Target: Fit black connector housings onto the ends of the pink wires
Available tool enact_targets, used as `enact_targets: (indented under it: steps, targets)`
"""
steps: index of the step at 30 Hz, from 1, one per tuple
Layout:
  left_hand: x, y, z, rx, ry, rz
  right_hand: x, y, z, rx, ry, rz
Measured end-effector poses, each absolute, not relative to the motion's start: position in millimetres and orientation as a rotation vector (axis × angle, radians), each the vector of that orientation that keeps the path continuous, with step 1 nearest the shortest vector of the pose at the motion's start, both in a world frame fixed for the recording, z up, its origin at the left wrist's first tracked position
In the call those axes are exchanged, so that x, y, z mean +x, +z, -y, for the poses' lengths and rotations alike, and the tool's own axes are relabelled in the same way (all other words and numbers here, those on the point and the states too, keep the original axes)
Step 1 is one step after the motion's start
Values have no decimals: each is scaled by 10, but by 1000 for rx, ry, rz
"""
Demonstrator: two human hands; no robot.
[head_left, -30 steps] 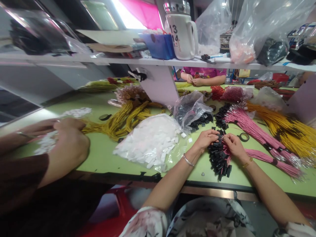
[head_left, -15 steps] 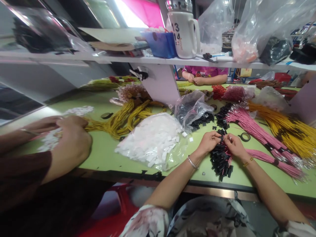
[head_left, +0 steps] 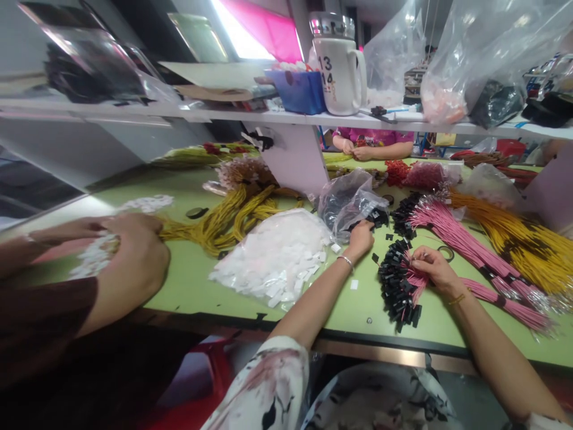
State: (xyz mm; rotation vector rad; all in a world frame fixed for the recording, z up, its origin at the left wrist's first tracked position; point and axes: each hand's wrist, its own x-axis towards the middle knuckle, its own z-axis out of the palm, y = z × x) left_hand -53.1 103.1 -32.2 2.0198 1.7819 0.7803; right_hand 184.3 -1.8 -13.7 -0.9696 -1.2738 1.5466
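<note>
My left hand reaches to the loose black connectors at the mouth of a clear plastic bag. Its fingers are curled together, and what lies between them is hidden. My right hand pinches a thin pink wire at the near bundle of pink wires. Black connector housings fan out along that bundle's left end, beside the right fingertips. A single black connector lies on the green table between my hands.
A bag of white pieces lies left of my left forearm. Yellow wires are behind it. A co-worker's hands work at far left. Pink wires, orange wires and a tape roll lie right. A shelf crosses above.
My left hand has left the pink wire bundle and moved up and left to the connectors by the bag. My right hand stays at the bundle. A small white piece lies nearer to me.
</note>
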Motion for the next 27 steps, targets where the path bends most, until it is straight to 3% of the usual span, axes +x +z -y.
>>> enact_targets:
  steps: [13, 19, 23, 27]
  targets:
    - [-554, -387, -990, 2087, 613, -1823, 1756, -116, 28, -994, 1461, 1241]
    - [-568, -326, -924, 1898, 866, -1808, 1707, -81, 39, -1021, 1321, 1294]
    - [-381, -97, -766, 1431, 1080, -1458, 1675, -89, 45, -1058, 1225, 1359]
    - [-162, 163, -551, 1161, 942, -1070, 1655, -109, 58, -1086, 1094, 1398]
